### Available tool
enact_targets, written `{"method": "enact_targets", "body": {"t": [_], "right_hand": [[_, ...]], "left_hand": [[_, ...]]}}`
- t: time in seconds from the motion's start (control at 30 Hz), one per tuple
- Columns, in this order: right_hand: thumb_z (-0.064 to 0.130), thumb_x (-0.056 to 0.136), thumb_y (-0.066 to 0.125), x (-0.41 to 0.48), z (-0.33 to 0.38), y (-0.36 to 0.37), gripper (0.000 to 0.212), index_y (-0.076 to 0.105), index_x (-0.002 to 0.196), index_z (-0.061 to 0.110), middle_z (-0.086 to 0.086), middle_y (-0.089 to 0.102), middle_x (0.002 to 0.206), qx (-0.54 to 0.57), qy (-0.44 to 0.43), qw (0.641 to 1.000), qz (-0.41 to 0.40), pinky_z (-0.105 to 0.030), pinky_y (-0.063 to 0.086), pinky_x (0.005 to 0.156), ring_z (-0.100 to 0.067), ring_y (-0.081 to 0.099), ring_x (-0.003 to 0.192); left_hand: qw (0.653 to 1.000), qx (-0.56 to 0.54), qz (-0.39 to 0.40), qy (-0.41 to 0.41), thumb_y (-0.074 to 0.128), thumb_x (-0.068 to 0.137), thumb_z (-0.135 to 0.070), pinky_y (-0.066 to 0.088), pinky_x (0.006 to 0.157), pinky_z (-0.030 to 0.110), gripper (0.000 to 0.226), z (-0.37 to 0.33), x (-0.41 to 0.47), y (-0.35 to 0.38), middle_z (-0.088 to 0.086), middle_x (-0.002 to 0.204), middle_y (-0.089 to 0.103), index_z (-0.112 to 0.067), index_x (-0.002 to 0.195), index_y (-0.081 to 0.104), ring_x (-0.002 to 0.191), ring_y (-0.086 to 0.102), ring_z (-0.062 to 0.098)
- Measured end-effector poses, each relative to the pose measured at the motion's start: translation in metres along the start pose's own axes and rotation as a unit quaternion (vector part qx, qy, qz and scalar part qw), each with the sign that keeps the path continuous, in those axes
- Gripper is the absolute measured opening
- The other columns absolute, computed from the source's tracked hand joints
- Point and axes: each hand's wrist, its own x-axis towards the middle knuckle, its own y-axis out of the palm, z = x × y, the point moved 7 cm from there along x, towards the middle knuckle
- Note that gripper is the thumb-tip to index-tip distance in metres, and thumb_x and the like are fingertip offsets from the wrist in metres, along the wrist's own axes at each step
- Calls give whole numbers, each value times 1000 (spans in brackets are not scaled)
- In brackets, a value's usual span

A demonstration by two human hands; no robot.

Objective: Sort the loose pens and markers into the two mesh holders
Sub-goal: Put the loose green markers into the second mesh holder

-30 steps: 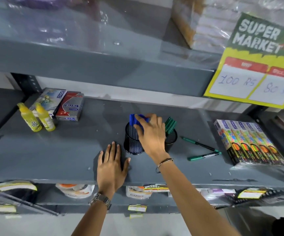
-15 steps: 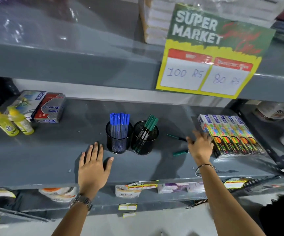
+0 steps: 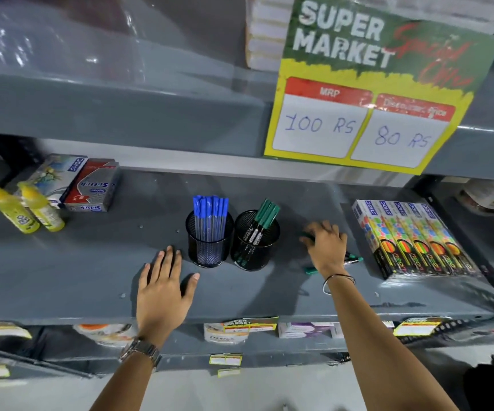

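- The right mesh holder [image 3: 255, 240] stands mid-shelf [image 3: 76, 262] and already has several green markers [image 3: 262, 221] leaning in it; touching it on its left is the left mesh holder [image 3: 209, 240], packed with blue pens [image 3: 210, 216]
- Right of the right mesh holder, the right hand [image 3: 327, 244] lies palm-down over the loose green markers [image 3: 352, 258]; its fingers curl onto them, but I cannot tell whether a firm grip is made, since the hand hides most of them
- Left of the left mesh holder, the left hand [image 3: 165, 287] lies flat and spread on the shelf, holding nothing
- To do this step well: gather the loose markers parallel, pinch them near the middle, and lift clear of the boxes [image 3: 412, 235] further right
- Carry them to the right mesh holder, tip them upright and drop them beside the green ones; steadying that holder with the free hand should stop it tipping
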Motion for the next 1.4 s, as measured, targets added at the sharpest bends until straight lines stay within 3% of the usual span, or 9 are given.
{"method": "enact_targets", "body": {"t": [0.1, 0.17, 0.27, 0.33, 0.4, 0.53, 0.7, 0.9, 1.4], "right_hand": [[20, 84, 67, 0, 7, -43, 16, 58, 93, 11, -12, 65, 97, 133, 20, 980, -148, -42, 29, 85, -36, 53, 99], [25, 82, 69, -3, 14, -82, 22, 55, 94, 13, -5, 66, 90, 267, 53, 927, -258, -42, 37, 84, -32, 59, 90], [27, 81, 72, -10, 39, -129, 35, 49, 103, 12, 7, 62, 85, 423, 39, 829, -363, -15, 47, 67, -13, 61, 74], [21, 81, 72, -16, 61, -148, 33, 49, 103, 15, 8, 63, 77, 445, -9, 804, -394, -4, 43, 60, -7, 61, 64], [20, 80, 72, -17, 79, -149, 32, 46, 97, 22, 17, 60, 70, 445, -34, 815, -369, -5, 43, 57, 1, 59, 58], [22, 81, 72, -13, 93, -101, 31, 45, 96, 17, 16, 55, 64, 415, 0, 886, -207, -33, 50, 56, -11, 58, 57], [36, 80, 70, -25, 94, -67, 34, 36, 83, 30, 15, 48, 61, 283, 41, 941, -179, -23, 30, 46, -16, 49, 74], [37, 83, 67, -31, 101, -67, 28, 57, 89, 11, -12, 60, 91, 181, 35, 959, -216, -44, 50, 62, -32, 51, 89], [47, 87, 57, -41, 64, -72, 40, 58, 110, 15, -14, 61, 105, 129, -1, 971, -203, -42, 37, 78, -35, 50, 97]], "left_hand": [[1000, -5, -3, 0, 17, 89, -57, 27, 110, 47, 74, 0, 0, 0, 15, 140, 47, -5, 133, 46, 131, 41, 29], [1000, -8, -3, -1, 17, 89, -57, 27, 109, 47, 74, 0, 0, -1, 15, 140, 47, -4, 133, 46, 131, 41, 30], [1000, -11, 0, 0, 14, 89, -57, 27, 109, 47, 75, 0, 0, -2, 15, 140, 47, -4, 132, 46, 131, 41, 30], [1000, -15, 5, 0, 9, 90, -58, 28, 109, 48, 78, -1, -1, -2, 16, 141, 47, -4, 133, 46, 131, 42, 30], [1000, -16, 8, 2, 6, 89, -58, 30, 109, 48, 80, -1, -1, -2, 16, 141, 46, -4, 133, 45, 131, 42, 30], [1000, -16, 9, 6, 4, 89, -58, 28, 110, 47, 80, 0, -1, -3, 15, 142, 45, -4, 134, 44, 133, 39, 29], [1000, -16, 11, 10, 8, 89, -56, 26, 111, 47, 76, 1, 0, -1, 15, 144, 43, -5, 135, 42, 135, 37, 28], [1000, -24, 15, 13, 3, 89, -57, 27, 110, 48, 80, 0, -1, -2, 15, 143, 44, -4, 134, 43, 134, 38, 29], [999, -33, 6, 16, 1, 88, -59, 24, 111, 49, 84, 0, -1, -2, 16, 144, 41, -3, 135, 41, 135, 36, 30]]}}
